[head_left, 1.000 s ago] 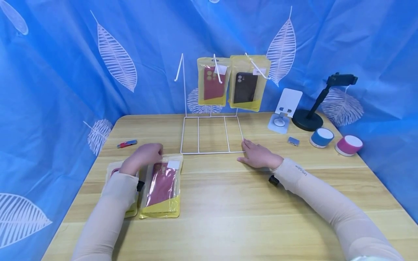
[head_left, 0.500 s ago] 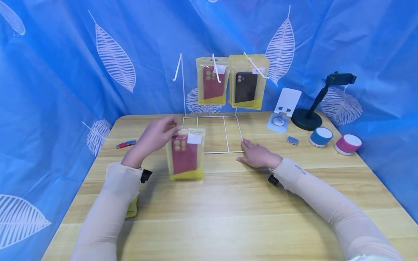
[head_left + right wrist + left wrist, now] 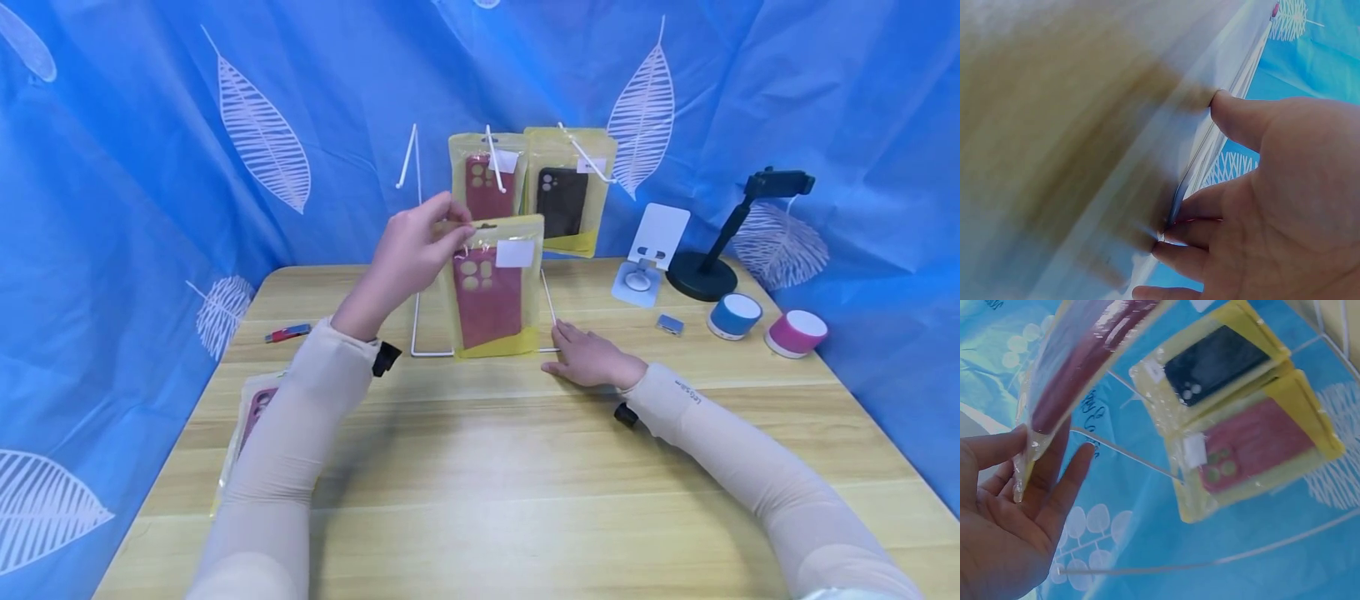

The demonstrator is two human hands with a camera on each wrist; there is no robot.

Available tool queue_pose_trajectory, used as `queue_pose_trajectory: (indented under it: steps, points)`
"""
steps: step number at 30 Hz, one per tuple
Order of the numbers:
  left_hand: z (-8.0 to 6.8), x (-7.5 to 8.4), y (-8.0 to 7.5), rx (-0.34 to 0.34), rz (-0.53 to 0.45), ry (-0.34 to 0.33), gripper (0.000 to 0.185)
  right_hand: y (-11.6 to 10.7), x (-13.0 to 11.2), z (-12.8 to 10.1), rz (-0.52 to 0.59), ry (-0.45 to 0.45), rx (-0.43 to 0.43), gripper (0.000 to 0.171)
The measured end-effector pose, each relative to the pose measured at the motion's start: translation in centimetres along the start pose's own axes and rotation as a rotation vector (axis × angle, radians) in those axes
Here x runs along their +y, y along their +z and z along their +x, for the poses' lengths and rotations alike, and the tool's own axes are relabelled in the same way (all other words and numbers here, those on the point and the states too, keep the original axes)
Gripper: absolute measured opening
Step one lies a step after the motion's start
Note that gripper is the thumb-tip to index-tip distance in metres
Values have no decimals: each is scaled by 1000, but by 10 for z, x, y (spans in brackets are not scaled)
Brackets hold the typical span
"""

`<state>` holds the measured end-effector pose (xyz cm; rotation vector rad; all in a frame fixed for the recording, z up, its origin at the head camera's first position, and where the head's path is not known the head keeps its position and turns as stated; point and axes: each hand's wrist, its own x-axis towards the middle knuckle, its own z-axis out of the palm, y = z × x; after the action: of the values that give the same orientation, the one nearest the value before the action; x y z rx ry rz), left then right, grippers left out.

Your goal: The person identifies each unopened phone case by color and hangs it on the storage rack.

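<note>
My left hand (image 3: 416, 246) pinches the top edge of a clear and yellow bag with a red phone case (image 3: 489, 304) inside. The bag hangs upright in front of the white wire display rack (image 3: 432, 354), and in the left wrist view the pouch is tilted at the upper left. Behind it, a bagged red phone case (image 3: 1257, 444) hangs on the rack's middle hook. Beside that one, a bagged black phone case (image 3: 562, 204) hangs on the right hook. My right hand (image 3: 588, 357) rests on the table with its fingers at the rack's front right corner.
The rack's left hook (image 3: 407, 157) holds no bag. Another bagged red case (image 3: 258, 408) lies partly under my left forearm. A red USB stick (image 3: 287, 333) lies at left. On the right are a white phone stand (image 3: 651, 250), a black stand (image 3: 705, 275) and two small round speakers (image 3: 735, 315).
My left hand has picked up the bagged red phone case from the table's left and carried it up and right to the front of the rack. The right hand has stayed put.
</note>
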<state>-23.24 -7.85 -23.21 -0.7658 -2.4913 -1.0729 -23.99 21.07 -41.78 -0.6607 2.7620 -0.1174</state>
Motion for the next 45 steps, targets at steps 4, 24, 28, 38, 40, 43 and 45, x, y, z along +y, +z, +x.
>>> queue_pose_trajectory:
  steps: [4,24,28,38,40,43,45]
  points:
    - [18,7,3,26,-76,-4,11,0,0,0,5,3,0,82]
    - [54,-6,16,25,-86,-96,12,5,5,2,22,16,21,84]
    - [59,-10,17,4,-40,-111,12,5,4,2,23,13,19,83]
    - [79,-23,20,-13,72,-131,18,5,5,2,16,19,14,84]
    - [84,-24,20,-18,99,-147,19,4,4,2,14,15,15,83]
    - [91,-27,21,-18,136,-171,20,4,3,1,12,15,10,83]
    - [96,-30,22,-12,161,-176,21,3,2,1,11,14,9,83]
